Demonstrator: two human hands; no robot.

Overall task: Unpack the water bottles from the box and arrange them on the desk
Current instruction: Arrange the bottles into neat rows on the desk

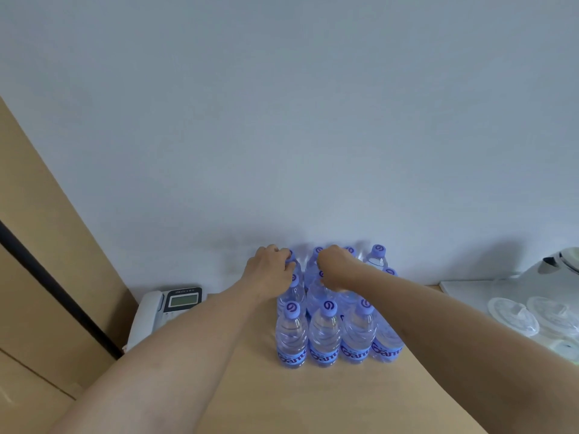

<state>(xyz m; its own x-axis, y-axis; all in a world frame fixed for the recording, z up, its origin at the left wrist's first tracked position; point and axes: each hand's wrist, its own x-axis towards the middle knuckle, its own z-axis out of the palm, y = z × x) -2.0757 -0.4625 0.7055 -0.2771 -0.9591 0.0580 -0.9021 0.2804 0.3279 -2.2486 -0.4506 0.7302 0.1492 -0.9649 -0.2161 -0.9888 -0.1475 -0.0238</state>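
At the left edge of the frame a tan panel with a dark vertical strip runs down beside the pale wood tabletop. Just right of it, at mid-left, a white desk phone with a grey screen sits against the flat, matte wall; a bare forearm crosses in front of its lower part.

In the centre of the frame the bottles stand upright on the tabletop in a tight block of rows, touching one another. They are clear ribbed plastic filled with water, each with a round lilac cap bearing a swirl mark and a blue label band near the base. The front row shows four side by side; the rows behind are partly hidden by the arms.

The left hand reaches to the back left of the block, its fingers curled over the cap of a back-row bottle. The right hand lies just right of it, fingers curled down around the top of a second-row bottle.

At the right edge, a white tray carries upturned clear glasses and a white kettle, well apart from the bottles.
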